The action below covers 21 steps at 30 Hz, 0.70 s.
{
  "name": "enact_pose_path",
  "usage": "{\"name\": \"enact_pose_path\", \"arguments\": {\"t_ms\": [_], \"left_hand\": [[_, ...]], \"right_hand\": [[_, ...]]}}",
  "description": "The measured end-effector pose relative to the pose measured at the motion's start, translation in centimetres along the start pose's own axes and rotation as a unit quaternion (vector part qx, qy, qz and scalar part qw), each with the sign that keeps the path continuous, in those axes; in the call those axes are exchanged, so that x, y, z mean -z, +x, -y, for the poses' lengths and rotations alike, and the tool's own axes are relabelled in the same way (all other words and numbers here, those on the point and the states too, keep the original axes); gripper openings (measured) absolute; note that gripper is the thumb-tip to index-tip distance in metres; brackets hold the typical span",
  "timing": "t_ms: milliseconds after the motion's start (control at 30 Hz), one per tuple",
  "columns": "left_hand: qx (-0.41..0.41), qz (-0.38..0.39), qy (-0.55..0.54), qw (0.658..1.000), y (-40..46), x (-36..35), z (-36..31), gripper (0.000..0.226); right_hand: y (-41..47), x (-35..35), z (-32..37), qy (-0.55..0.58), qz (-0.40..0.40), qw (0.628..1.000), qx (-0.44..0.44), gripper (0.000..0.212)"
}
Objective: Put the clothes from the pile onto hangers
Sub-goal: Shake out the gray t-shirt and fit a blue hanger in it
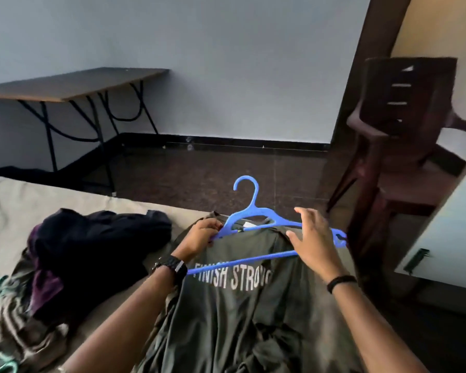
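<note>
1 blue hanger (256, 211) over 1 green tee (242, 305) on bed (8, 211); left hand (199, 236) grips both, right hand (311, 240) fingers spread on hanger. 1 clothes pile (73, 254) left. Dark floor (213, 168), 1 table (73, 83), 1 chair (393, 125).

- Both forearms are bare, with no sleeves in view.
- The left wrist wears a black watch (172, 265) with a chunky linked band and a pale, light-catching side.
- The right wrist wears a thin plain black band (340, 282).
</note>
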<state>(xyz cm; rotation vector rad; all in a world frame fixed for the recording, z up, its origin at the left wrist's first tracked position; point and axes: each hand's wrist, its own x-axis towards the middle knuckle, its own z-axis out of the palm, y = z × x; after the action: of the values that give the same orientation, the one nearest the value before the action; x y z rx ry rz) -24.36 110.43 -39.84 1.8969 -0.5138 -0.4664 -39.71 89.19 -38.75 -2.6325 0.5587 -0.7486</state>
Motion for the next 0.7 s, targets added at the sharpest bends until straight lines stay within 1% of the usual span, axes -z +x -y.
{"name": "enact_pose_path", "arguments": {"t_ms": [33, 67, 100, 167, 200, 233, 267, 300, 367, 400, 433, 467, 533, 600, 700], "left_hand": [[0.001, 0.001, 0.014, 1.000, 0.7, 0.0, -0.1, 0.030], [-0.002, 0.005, 0.027, 1.000, 1.7, -0.1, 0.0, 0.032], [-0.008, 0.011, 0.038, 0.999, 2.4, -0.2, 0.0, 0.032], [-0.025, 0.029, 0.074, 0.997, 4.1, -0.4, 0.2, 0.029], [-0.035, 0.034, 0.100, 0.994, 4.9, -0.5, 0.2, 0.028], [-0.043, 0.029, 0.125, 0.991, 5.8, -0.6, 0.2, 0.028], [-0.051, 0.012, 0.149, 0.988, 6.6, -0.8, 0.2, 0.027], [-0.056, -0.027, 0.171, 0.983, 7.4, -0.9, 0.3, 0.024], [-0.053, -0.148, 0.190, 0.969, 8.7, -0.7, 0.8, 0.022], [-0.046, -0.202, 0.185, 0.961, 9.2, -0.5, 1.5, 0.023], [-0.033, -0.237, 0.180, 0.954, 9.7, -0.2, 2.4, 0.022], [-0.009, -0.248, 0.174, 0.953, 9.9, -0.1, 3.3, 0.020], [0.062, -0.220, 0.167, 0.959, 10.2, -0.3, 4.8, 0.019], [0.111, -0.187, 0.193, 0.957, 10.4, -0.9, 5.7, 0.031], [0.114, -0.185, 0.247, 0.944, 10.5, -1.1, 5.8, 0.040]], "right_hand": [[0.4, 0.2, -0.8, -0.033, 0.021, 0.999, 0.011, 0.058], [0.8, 0.7, -1.3, -0.049, 0.059, 0.997, 0.010, 0.058], [1.0, 1.2, -1.6, -0.042, 0.115, 0.992, -0.001, 0.054], [1.3, 1.6, -2.2, -0.027, 0.213, 0.977, -0.011, 0.036], [1.2, 1.8, -2.7, -0.014, 0.225, 0.974, -0.007, 0.030], [1.2, 1.7, -3.0, 0.004, 0.208, 0.978, -0.006, 0.026], [1.0, 1.9, -3.2, 0.014, 0.175, 0.984, -0.014, 0.026], [1.0, 1.9, -3.4, 0.015, 0.136, 0.990, -0.026, 0.026], [0.9, 2.1, -3.4, 0.015, 0.077, 0.995, -0.064, 0.029], [1.0, 2.1, -3.5, 0.012, 0.062, 0.995, -0.075, 0.030], [1.1, 2.1, -3.6, 0.006, 0.052, 0.996, -0.075, 0.031], [1.3, 2.0, -3.7, -0.003, 0.047, 0.996, -0.071, 0.031], [1.8, 1.8, -4.0, -0.013, 0.045, 0.996, -0.072, 0.031], [2.6, 1.7, -4.1, -0.014, 0.057, 0.995, -0.082, 0.031], [3.8, 2.0, -4.2, -0.007, 0.057, 0.995, -0.081, 0.030]]}}
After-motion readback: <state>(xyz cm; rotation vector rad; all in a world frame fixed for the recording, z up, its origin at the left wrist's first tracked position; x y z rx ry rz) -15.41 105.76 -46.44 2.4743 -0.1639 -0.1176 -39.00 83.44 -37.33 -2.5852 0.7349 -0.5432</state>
